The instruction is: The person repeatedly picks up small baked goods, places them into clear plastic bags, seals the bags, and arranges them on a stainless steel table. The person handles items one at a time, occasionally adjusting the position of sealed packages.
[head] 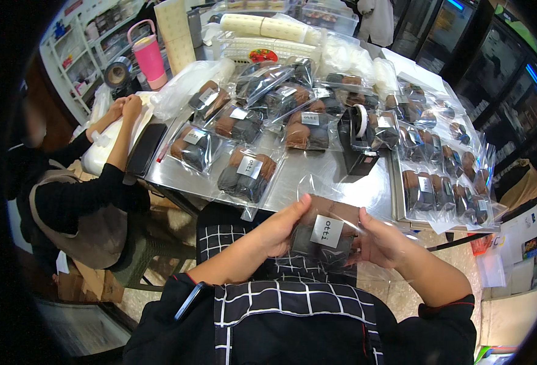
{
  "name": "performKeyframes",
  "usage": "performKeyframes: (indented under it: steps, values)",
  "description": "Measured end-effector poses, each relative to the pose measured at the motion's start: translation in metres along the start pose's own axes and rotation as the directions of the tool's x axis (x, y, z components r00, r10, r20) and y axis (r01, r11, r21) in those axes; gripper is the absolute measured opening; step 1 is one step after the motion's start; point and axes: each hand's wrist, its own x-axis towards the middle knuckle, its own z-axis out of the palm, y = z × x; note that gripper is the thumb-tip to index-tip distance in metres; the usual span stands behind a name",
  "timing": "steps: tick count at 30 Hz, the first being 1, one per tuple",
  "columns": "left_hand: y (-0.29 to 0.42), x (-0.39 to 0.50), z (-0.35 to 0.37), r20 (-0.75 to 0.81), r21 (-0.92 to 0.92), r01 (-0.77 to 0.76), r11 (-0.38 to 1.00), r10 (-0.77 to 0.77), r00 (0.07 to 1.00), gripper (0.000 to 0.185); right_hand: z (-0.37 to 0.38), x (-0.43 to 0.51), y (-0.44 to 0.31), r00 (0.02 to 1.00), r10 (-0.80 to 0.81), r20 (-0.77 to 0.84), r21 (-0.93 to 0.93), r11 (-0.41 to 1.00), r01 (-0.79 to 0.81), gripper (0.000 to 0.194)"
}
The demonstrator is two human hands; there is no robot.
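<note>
Between my two hands is a clear plastic bag of brown and black bread rolls (341, 211), held in front of my apron at the table's near edge. A silvery label with writing faces up on it. My left hand (281, 230) grips the bag's left side, thumb on top. On the other side, my right hand (380, 242) holds the bag, its fingers partly seen through loose plastic. Just beyond stands a black tape dispenser (357, 157) with a white roll. Another bagged pack of rolls (246, 175) lies to the left on the steel table (291, 194).
Several more bagged rolls (307, 132) crowd the table's middle. At the right, a metal tray (400, 200) holds rows of bagged rolls. A black case (146, 150) lies near the left edge. To my left sits a co-worker (79, 219); a pink tumbler (150, 59) stands beyond.
</note>
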Motion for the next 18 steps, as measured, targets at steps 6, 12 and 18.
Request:
performKeyframes:
  steps: [6,12,18]
  values:
    - [-0.012,-0.001,-0.009,0.134,-0.232,0.003,0.973,0.029,0.991,0.052,0.007,0.006,-0.002,1.0,0.007,-0.009,0.05,0.999,-0.006,0.062]
    - [-0.02,-0.001,-0.019,0.309,-0.441,0.074,0.895,0.074,0.948,0.035,0.016,-0.059,-0.045,0.98,-0.2,0.022,-0.605,0.778,0.172,0.055]
    - [0.002,0.008,-0.005,-0.028,-0.563,-0.307,0.767,0.354,0.935,0.018,-0.01,-0.073,-0.018,-0.019,-0.998,-0.056,-0.17,-0.009,0.985,0.05]
